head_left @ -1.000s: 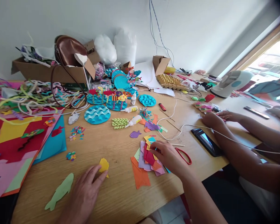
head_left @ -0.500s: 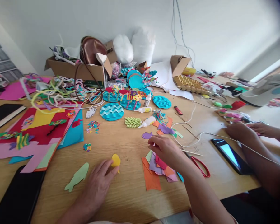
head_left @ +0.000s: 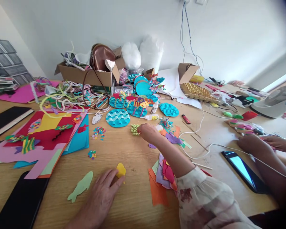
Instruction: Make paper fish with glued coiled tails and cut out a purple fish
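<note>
My left hand (head_left: 105, 190) rests on the table, its thumb and fingers parted around a yellow paper fish (head_left: 121, 170), fingertips touching its edge. To its left lies a light green paper fish (head_left: 81, 186). My right hand (head_left: 147, 132) reaches forward over a folded green paper strip (head_left: 134, 129) and a white glue bottle (head_left: 159, 128), which it partly covers. Its fingers are bent down, and what they hold, if anything, is hidden. A purple paper fish (head_left: 152, 145) shows just below the wrist.
Paper scraps (head_left: 158, 190) lie under my right forearm. Blue discs (head_left: 118, 118) and small glue bottles (head_left: 154, 107) stand farther back. A phone (head_left: 243, 171), a white cable (head_left: 213, 145) and another person's hands (head_left: 255, 144) are at right. Coloured sheets (head_left: 47, 127) cover the left.
My right hand has moved forward and left, from above the purple fish to the green strip and glue bottle. My left hand stays beside the yellow fish. The view has shifted slightly.
</note>
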`<action>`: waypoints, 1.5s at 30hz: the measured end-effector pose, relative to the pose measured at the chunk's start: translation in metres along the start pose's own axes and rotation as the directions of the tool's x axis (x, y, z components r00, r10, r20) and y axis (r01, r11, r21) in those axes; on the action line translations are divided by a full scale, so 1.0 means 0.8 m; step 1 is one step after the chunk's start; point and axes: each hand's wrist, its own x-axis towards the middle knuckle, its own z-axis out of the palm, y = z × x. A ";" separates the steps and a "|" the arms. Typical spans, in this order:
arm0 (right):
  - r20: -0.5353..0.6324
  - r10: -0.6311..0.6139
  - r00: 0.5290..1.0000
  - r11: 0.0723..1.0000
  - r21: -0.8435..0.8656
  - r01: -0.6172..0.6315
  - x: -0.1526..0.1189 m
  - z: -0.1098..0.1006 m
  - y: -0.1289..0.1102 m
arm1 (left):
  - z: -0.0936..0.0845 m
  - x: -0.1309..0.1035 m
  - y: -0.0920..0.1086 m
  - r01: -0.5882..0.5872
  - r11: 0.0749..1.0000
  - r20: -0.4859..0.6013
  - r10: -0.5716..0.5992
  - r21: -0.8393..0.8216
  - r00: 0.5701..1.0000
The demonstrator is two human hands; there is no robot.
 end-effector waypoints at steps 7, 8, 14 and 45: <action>-0.003 -0.068 0.998 0.996 -0.050 0.068 0.019 0.017 0.001 | 0.003 -0.001 0.000 -0.033 0.999 -0.060 0.034 0.014 0.998; -0.018 -0.083 0.996 0.996 -0.042 0.082 0.020 0.015 0.000 | 0.005 -0.001 -0.001 -0.034 0.999 -0.072 0.035 0.022 0.997; -0.225 -0.179 0.958 0.978 0.060 0.197 0.000 -0.030 -0.017 | 0.011 -0.006 -0.002 -0.053 0.997 -0.098 0.058 0.050 0.993; -0.375 -0.061 0.925 0.747 0.598 0.292 -0.150 0.020 -0.086 | -0.079 0.085 0.012 -0.001 0.858 -0.199 -0.118 -0.513 0.973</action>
